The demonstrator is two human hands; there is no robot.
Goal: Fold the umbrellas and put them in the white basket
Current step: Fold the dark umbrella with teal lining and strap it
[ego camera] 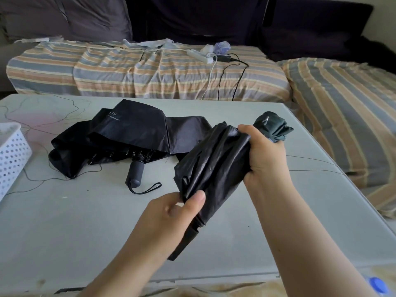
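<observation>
While my left hand (182, 211) and right hand (263, 151) grip the gathered umbrella (214, 163) above the bench (85, 221), loose folds could spring out; the basket (10, 157) waits far left.

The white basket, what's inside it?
Nothing shows inside the basket: only its rim and holed wall are in frame at the table's left edge. The wall hides its floor. Both umbrellas are outside it.
</observation>
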